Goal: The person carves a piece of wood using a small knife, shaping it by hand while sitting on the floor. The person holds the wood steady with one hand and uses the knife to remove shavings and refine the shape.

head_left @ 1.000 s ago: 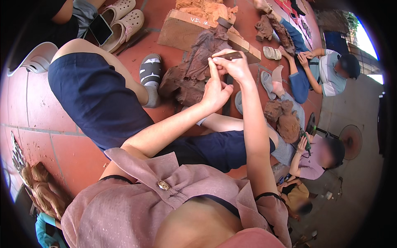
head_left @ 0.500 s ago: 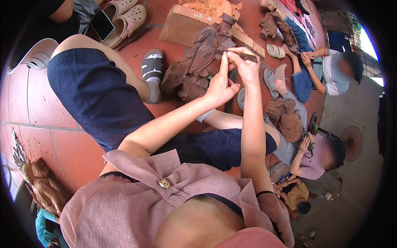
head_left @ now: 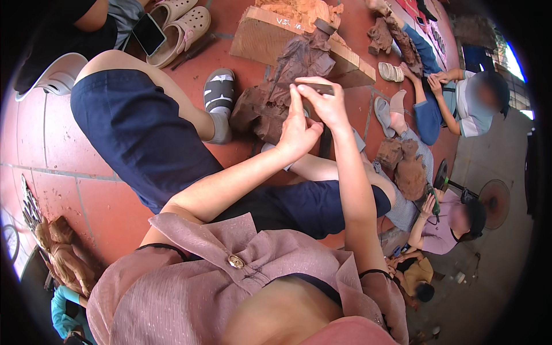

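Observation:
My right hand (head_left: 329, 106) is closed around a slim carving chisel (head_left: 323, 88), its brown end showing above the fingers. My left hand (head_left: 302, 131) has its index finger stretched out, the tip touching the right fingertips beside the chisel; its thumb stands apart and its other fingers are mostly hidden. Both hands are over the lower body of a dark reddish-brown wood carving (head_left: 299, 56), a robed figure on a rough, rocky base (head_left: 256, 112). The chisel's working tip is hard to make out against the wood.
Behind the carving lies a pale wood block (head_left: 261, 37). A sandal (head_left: 219, 92) is on my left foot. Clogs (head_left: 187, 34), a phone (head_left: 149, 34) and a white cap (head_left: 57, 75) are at upper left. Co-workers sit on the right near other carvings (head_left: 411, 175).
My hands have moved a little left and down along the carving, from its middle toward its base. The chisel has gone with them, still in my right hand. The whole view has shifted slightly.

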Tool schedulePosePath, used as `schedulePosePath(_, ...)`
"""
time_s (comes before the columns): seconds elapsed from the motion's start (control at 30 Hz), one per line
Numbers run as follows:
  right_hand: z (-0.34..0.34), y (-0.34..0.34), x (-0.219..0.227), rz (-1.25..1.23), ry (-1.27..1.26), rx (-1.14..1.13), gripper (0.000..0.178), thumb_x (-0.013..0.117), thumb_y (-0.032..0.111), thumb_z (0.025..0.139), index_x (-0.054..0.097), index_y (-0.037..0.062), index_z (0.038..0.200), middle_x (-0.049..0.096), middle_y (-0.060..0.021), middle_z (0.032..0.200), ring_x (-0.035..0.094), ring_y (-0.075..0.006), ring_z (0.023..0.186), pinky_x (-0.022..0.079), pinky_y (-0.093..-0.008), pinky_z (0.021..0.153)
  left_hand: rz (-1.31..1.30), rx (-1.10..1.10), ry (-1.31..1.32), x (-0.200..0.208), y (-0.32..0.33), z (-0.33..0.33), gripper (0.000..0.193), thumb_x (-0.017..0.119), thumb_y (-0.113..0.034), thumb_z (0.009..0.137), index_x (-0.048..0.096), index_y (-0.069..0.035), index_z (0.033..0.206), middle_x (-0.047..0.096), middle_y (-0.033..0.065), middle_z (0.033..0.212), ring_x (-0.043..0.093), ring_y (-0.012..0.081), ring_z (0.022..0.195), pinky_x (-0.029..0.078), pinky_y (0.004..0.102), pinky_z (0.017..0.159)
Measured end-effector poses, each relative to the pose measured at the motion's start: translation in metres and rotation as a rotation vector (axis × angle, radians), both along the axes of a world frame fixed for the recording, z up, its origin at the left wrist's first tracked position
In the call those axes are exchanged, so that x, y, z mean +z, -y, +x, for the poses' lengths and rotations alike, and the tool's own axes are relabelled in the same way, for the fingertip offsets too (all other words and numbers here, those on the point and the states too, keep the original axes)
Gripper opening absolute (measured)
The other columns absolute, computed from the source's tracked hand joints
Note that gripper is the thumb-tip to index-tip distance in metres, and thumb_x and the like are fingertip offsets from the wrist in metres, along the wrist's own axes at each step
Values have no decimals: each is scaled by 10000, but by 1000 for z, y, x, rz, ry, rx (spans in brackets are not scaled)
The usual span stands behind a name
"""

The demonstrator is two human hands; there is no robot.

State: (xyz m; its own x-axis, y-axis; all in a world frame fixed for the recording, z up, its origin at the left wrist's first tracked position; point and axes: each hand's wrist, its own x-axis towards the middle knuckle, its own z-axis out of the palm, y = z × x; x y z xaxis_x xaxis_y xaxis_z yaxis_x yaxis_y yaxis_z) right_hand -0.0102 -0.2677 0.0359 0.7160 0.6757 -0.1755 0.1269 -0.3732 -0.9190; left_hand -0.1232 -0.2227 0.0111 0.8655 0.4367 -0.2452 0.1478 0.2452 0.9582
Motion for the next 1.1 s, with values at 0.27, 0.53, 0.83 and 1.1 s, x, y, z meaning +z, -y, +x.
schedulePosePath(0.27, 8, -2, 25, 47, 20, -31, 126, 648, 31, 835, 691, 6, 950, 679, -56, 796, 640, -106, 702, 562, -252, 590, -134, -60, 266, 4, 4, 5, 986, 571, 15, 763, -105, -59, 1477, 406, 202, 1386, 589, 142, 805, 500, 268, 754)
schedulePosePath(0.53, 6, 2, 20, -5, 206, -165, 140, 630, 33, 854, 680, -15, 976, 678, -45, 776, 632, -83, 699, 531, -217, 607, -174, -113, 257, 2, -6, 6, 934, 564, 11, 772, -47, -16, 1477, 389, 191, 1408, 585, 117, 828, 501, 262, 755)
schedulePosePath(0.83, 5, -8, 14, 18, 231, -125, 97, 680, 51, 785, 707, 26, 875, 694, -53, 740, 640, -86, 667, 524, -237, 614, -101, -119, 277, 3, -13, 15, 974, 588, -1, 765, -110, 2, 1445, 511, 153, 1268, 585, 118, 826, 494, 244, 723)
schedulePosePath(1.1, -3, -6, 3, -65, 132, -137, 109, 707, 79, 766, 717, 47, 869, 684, -25, 740, 624, -69, 701, 505, -235, 646, -137, -153, 166, 6, -9, 7, 956, 577, -15, 746, -76, 30, 1441, 571, 138, 1140, 585, 137, 863, 479, 245, 747)
